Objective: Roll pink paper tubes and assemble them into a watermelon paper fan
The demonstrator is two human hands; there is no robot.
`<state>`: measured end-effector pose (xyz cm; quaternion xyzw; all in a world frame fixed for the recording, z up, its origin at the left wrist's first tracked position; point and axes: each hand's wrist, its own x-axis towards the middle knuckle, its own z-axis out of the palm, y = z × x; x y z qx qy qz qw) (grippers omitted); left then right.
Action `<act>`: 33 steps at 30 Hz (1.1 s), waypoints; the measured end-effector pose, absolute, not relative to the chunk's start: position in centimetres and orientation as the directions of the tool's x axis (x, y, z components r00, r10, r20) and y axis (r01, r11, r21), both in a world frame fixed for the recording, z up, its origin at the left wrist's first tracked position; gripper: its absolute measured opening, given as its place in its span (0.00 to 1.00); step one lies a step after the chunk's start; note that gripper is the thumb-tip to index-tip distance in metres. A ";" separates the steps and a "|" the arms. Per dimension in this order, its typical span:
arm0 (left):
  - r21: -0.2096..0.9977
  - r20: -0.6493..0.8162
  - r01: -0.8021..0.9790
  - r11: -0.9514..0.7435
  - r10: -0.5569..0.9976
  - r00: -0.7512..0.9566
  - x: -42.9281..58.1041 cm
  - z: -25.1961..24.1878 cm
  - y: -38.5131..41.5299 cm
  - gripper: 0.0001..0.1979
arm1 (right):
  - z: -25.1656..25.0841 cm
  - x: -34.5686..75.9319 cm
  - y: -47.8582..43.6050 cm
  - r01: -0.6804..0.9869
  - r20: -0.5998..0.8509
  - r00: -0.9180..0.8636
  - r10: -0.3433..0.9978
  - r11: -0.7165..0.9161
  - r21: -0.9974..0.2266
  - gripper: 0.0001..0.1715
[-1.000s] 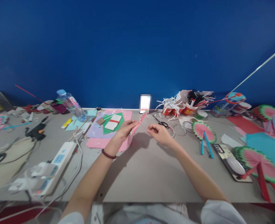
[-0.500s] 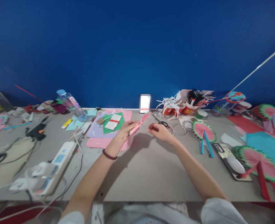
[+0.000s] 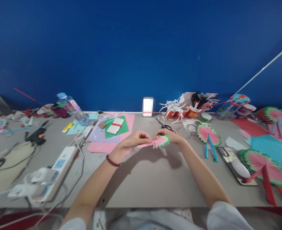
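Observation:
A pleated pink paper piece (image 3: 161,141) with a green edge is held above the grey table, between both hands. My left hand (image 3: 136,139) pinches its left part, with fingers closed on it. At its right part, my right hand (image 3: 169,135) has closed fingers on the fanned-out end, near the green edge. The middle of the piece is narrow, and the right end spreads in folds. A shadow of the hands falls on the table (image 3: 141,185) below.
Scissors (image 3: 166,126) and wire rings lie behind my right hand. Coloured paper sheets (image 3: 104,147) are at the left, beside a power strip (image 3: 61,169). Finished-looking pink fans (image 3: 208,134), a phone and a mouse (image 3: 241,169) lie at the right.
The pleated piece has turned from slanting upward to lying nearly level, and its right end has spread. My right hand has moved onto it; my left hand has shifted slightly right and lower.

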<state>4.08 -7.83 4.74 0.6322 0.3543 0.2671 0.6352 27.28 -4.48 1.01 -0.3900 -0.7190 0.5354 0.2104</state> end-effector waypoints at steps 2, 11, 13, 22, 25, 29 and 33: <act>0.985 -0.134 0.171 0.016 0.694 0.707 4.3 5.0 -8.0 0.11 | 1.4 27.6 -4.6 0.365 -0.171 -0.648 0.742 0.106 -0.925 0.15; 0.958 -0.205 0.288 0.003 0.709 0.674 5.2 3.7 -8.1 0.10 | 4.5 27.7 -5.7 0.544 -0.134 -0.531 0.837 0.215 -0.811 0.14; 0.960 -0.210 0.280 0.029 0.736 0.644 5.4 3.4 -8.1 0.10 | 5.2 27.3 -6.3 0.580 -0.085 -0.497 0.864 0.258 -0.772 0.14; 0.943 -0.261 0.317 0.098 0.810 0.526 5.6 2.3 -7.6 0.14 | 7.2 24.5 -9.5 0.773 0.054 -0.365 0.930 0.334 -0.540 0.10; 0.932 -0.279 0.344 0.112 0.830 0.484 5.6 1.7 -7.3 0.15 | 7.4 24.1 -10.0 0.815 0.082 -0.373 0.924 0.368 -0.448 0.09; 0.943 -0.281 0.292 0.162 0.856 0.435 5.4 1.7 -7.3 0.19 | 7.3 23.9 -10.3 0.869 0.088 -0.348 0.933 0.356 -0.344 0.10; 0.961 -0.249 0.211 0.179 0.891 0.378 5.5 1.5 -7.3 0.18 | 6.9 23.6 -10.6 0.899 0.108 -0.335 0.936 0.352 -0.261 0.13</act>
